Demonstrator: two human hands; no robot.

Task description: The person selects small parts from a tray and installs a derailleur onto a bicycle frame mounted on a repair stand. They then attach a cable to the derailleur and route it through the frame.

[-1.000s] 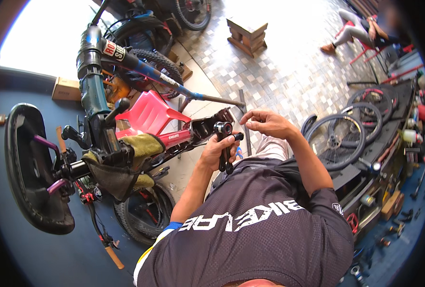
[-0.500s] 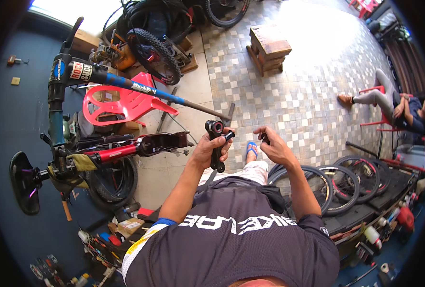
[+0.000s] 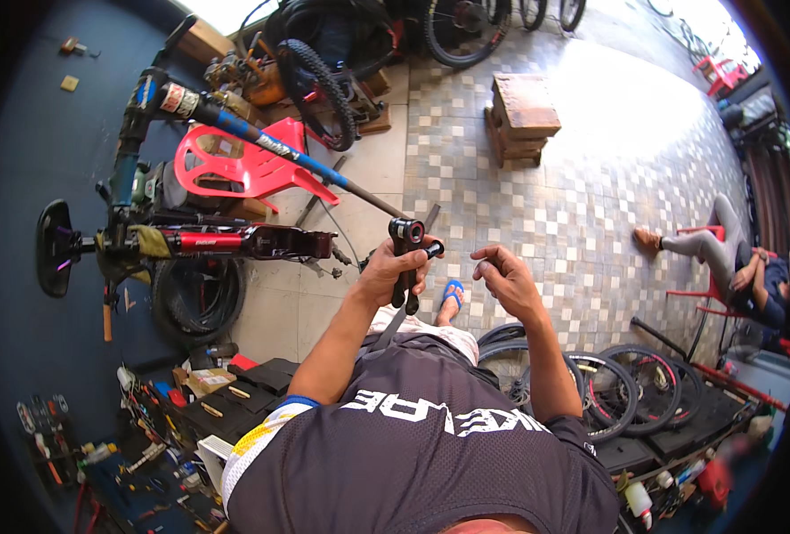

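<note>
My left hand [image 3: 388,274] grips a black bicycle part [image 3: 407,254], an upright piece with a red-ringed round opening at its top. My right hand [image 3: 504,278] hovers just to the right of it, fingers curled and pinched together; whether something small sits between them I cannot tell. A bicycle frame [image 3: 234,238] with a black saddle [image 3: 53,247] hangs clamped at the left, its blue tube [image 3: 261,147] reaching toward my left hand.
A red plastic chair [image 3: 243,165] lies behind the frame. A wooden stool [image 3: 521,114] stands on the tiled floor. A person sits on a red chair [image 3: 729,258] at right. Wheels [image 3: 608,387] lean below right; tool trays [image 3: 226,405] sit at lower left.
The view has swung, so the bicycle frame sits farther left. My right hand has drawn away from the part to the right; my left hand keeps its hold.
</note>
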